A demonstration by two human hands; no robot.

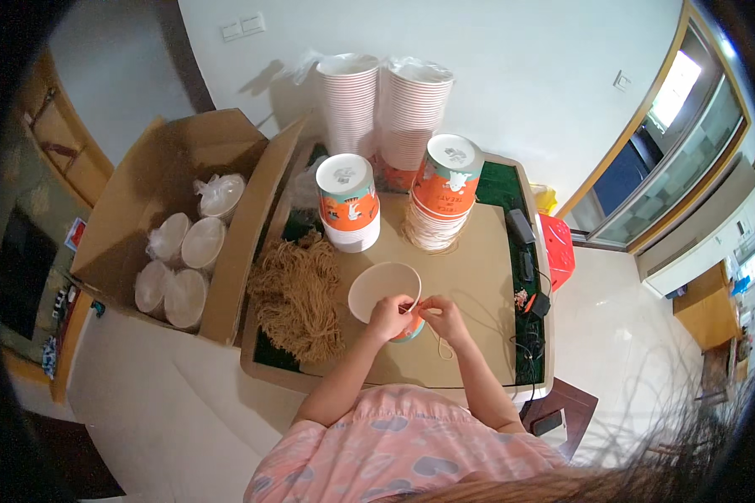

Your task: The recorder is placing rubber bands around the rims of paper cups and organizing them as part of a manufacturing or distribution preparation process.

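An open paper bowl, pale inside and orange outside, lies tilted on the brown cardboard sheet that covers the table. My left hand grips the bowl's near rim. My right hand pinches a thin tan string right beside that rim; the string loops down onto the cardboard. A heap of the same tan strings lies to the left of the bowl.
Two stacks of orange printed bowls stand behind, with taller white lid stacks at the wall. An open carton on the left holds bagged lids. Black devices and cables lie along the table's right edge; a red stool stands beyond.
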